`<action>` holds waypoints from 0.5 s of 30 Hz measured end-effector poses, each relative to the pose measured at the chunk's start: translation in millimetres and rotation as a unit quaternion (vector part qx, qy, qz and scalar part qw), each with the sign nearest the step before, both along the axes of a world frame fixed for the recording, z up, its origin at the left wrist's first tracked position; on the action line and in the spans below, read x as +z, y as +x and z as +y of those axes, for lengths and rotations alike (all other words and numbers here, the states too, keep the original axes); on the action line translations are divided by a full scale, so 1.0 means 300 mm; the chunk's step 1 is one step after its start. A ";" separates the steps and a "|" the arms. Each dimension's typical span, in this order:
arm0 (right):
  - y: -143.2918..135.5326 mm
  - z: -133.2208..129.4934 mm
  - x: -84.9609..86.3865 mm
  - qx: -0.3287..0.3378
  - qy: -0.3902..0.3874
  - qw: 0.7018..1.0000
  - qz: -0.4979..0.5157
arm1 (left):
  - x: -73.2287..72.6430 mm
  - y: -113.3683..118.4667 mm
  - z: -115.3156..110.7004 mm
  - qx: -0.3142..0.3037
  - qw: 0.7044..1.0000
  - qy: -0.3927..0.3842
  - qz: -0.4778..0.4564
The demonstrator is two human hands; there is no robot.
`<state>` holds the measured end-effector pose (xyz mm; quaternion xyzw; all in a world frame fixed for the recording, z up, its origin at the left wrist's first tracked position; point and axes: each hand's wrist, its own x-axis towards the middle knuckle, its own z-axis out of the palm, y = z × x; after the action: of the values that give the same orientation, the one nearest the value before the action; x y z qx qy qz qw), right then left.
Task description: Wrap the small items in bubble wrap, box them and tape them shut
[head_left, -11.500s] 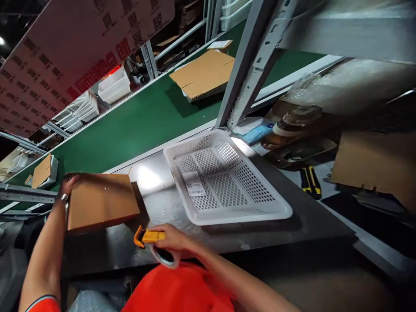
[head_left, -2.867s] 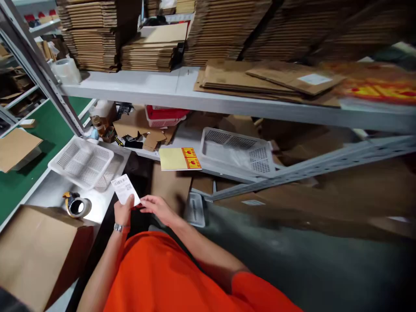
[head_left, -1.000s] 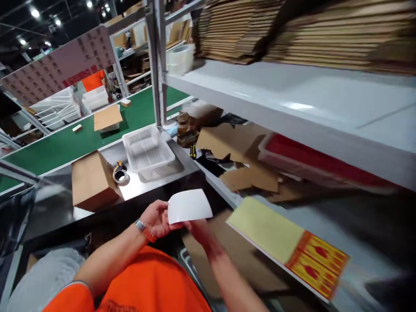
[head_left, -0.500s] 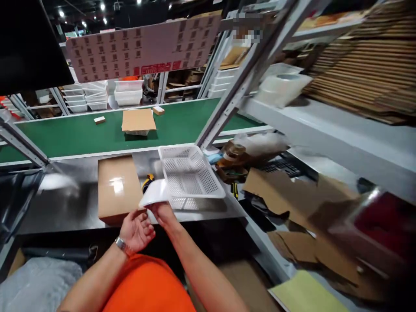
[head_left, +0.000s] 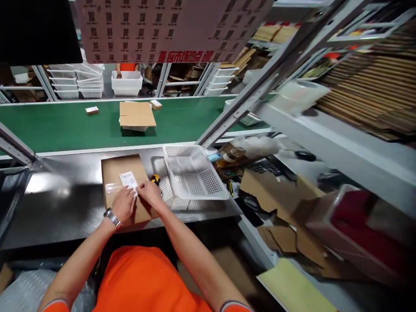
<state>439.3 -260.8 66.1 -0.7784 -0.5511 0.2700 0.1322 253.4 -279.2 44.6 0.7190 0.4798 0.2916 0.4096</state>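
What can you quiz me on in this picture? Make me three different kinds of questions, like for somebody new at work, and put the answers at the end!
1. True or false: the watch is on the wrist of the left hand.

2. Pick one. Beyond the metal table, the long belt is:
A) blue
B) green
C) orange

3. Fill in the blank: the left hand and the right hand are both at a small white ____ on top of the cardboard box.

Key: 1. True. 2. B, green. 3. Label.
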 end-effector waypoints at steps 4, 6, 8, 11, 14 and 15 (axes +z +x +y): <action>0.044 0.000 -0.004 0.014 -0.041 0.999 -0.031 | -0.046 -0.013 0.161 -0.070 0.981 0.059 0.173; 0.092 -0.029 -0.028 -0.010 -0.045 0.999 -0.026 | -0.053 -0.041 0.236 -0.066 0.971 0.086 0.214; 0.149 -0.081 -0.076 -0.059 -0.027 0.998 -0.009 | -0.045 -0.055 0.309 -0.034 0.963 0.119 0.239; 0.219 -0.180 -0.190 -0.150 0.026 0.984 0.098 | -0.028 -0.003 0.382 0.014 0.955 0.155 0.252; 0.241 -0.250 -0.319 -0.234 0.075 0.915 0.320 | -0.029 0.130 0.351 -0.025 0.957 0.134 0.255; 0.238 -0.260 -0.356 -0.254 0.078 0.880 0.393 | -0.037 0.178 0.312 -0.061 0.954 0.123 0.266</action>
<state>510.7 -338.8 -40.7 -0.7092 -0.2563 0.4668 0.4620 306.8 -185.6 33.6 0.8431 0.4870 0.1210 0.1932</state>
